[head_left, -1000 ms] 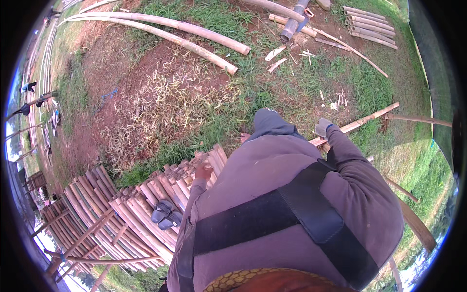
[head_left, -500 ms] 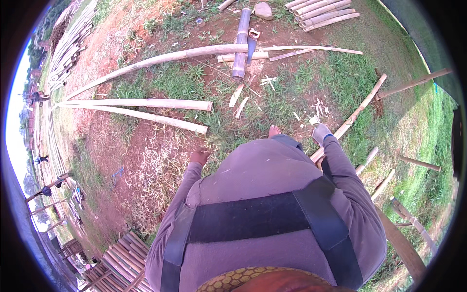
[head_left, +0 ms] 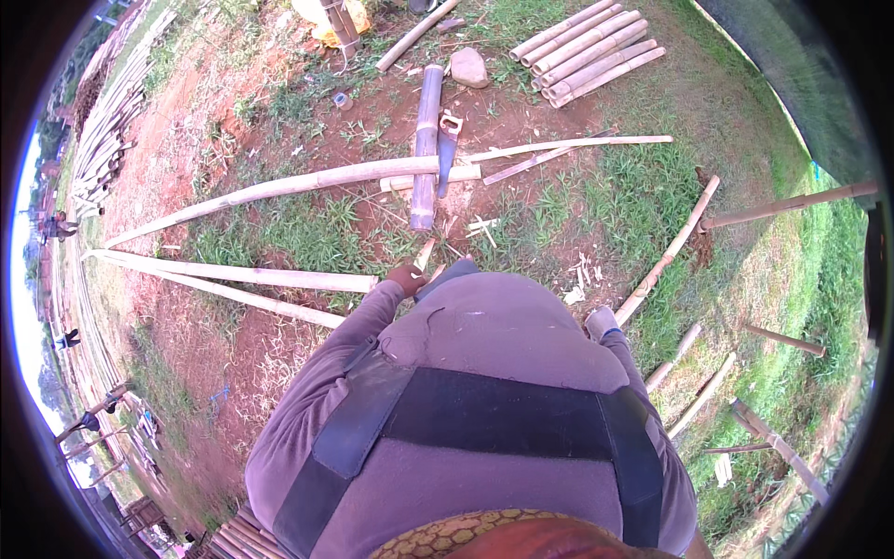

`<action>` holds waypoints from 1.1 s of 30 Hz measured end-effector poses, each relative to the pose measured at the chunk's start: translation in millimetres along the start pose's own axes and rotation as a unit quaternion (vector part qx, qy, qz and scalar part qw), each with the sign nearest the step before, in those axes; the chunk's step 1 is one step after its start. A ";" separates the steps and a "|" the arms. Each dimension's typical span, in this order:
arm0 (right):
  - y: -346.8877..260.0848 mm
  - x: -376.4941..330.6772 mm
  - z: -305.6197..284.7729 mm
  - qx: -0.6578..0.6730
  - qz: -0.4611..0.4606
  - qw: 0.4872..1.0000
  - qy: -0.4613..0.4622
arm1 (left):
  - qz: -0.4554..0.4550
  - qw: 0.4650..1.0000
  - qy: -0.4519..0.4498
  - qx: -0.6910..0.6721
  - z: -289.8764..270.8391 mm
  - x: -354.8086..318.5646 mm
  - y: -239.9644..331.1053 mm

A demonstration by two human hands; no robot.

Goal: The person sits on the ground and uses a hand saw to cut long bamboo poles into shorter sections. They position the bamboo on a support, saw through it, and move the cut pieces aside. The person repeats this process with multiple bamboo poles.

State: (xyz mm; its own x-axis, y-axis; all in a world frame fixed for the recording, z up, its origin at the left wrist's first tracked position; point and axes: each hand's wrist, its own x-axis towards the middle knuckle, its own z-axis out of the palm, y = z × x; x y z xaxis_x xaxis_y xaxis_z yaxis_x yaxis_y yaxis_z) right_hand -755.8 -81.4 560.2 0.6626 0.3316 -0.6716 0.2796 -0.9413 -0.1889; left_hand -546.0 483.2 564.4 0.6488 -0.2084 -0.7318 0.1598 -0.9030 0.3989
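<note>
My left hand point(head_left: 407, 279), bare, is in front of me beside a pale bamboo sliver point(head_left: 425, 254). Whether its fingers touch the sliver I cannot tell; they are small and partly turned away. At my right side, my right hand point(head_left: 601, 323) wears a light glove and looks closed, its palm hidden. It is near the lower end of a long bamboo pole point(head_left: 666, 256). Ahead, a handsaw point(head_left: 448, 144) with a pale handle leans against a thick dark bamboo log point(head_left: 426, 140). A long bamboo pole point(head_left: 307, 184) has its end at that log.
Two split bamboo lengths point(head_left: 270, 277) lie at left. Bamboo shavings point(head_left: 583, 275) are scattered ahead of my right hand. A bamboo stack point(head_left: 591, 51), a stone point(head_left: 468, 67) and a thin strip point(head_left: 577, 143) lie farther off. A pole point(head_left: 787, 205) projects from the right.
My left hand has moved forward and right, toward the bamboo slivers. My right hand has drawn back closer to my body. My view has shifted, so the saw and log appear lower and farther left.
</note>
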 end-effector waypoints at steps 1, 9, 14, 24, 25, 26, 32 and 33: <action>-2.7 0.1 -16.7 0.158 0.075 0.984 0.022 | -0.005 0.999 -0.003 0.050 -17.0 18.5 -4.1; 163.8 96.7 61.7 -0.004 0.008 0.993 0.116 | -0.005 0.993 0.107 0.053 -164.2 166.8 80.2; 340.7 166.8 -48.6 0.241 0.103 0.959 0.113 | -0.055 0.971 0.170 -0.159 -165.9 262.5 191.0; 456.0 290.8 -547.9 0.655 0.157 0.697 0.245 | 0.039 0.975 0.148 -0.164 -247.2 311.4 353.5; 457.7 314.9 -575.0 0.651 0.129 0.705 0.249 | 0.034 0.977 0.165 -0.127 -257.9 328.3 341.7; 448.1 336.7 -602.0 0.633 0.121 0.728 0.234 | 0.024 0.974 0.174 -0.141 -268.5 342.8 337.1; 330.8 510.6 -717.5 0.480 -0.036 0.870 0.109 | 0.132 0.903 0.165 -0.374 -369.6 435.1 371.2; 312.0 548.1 -737.3 0.405 -0.074 0.903 0.121 | 0.130 0.880 0.109 -0.443 -402.2 454.0 391.2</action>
State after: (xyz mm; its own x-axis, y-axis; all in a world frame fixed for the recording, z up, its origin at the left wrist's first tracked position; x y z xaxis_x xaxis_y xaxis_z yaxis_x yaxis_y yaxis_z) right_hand 206.9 -147.1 661.4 0.8195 0.3694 -0.4381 -0.1577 -0.5896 -0.7921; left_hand 110.4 186.5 610.4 0.8613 -0.2010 -0.4666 0.4391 -0.1674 0.8827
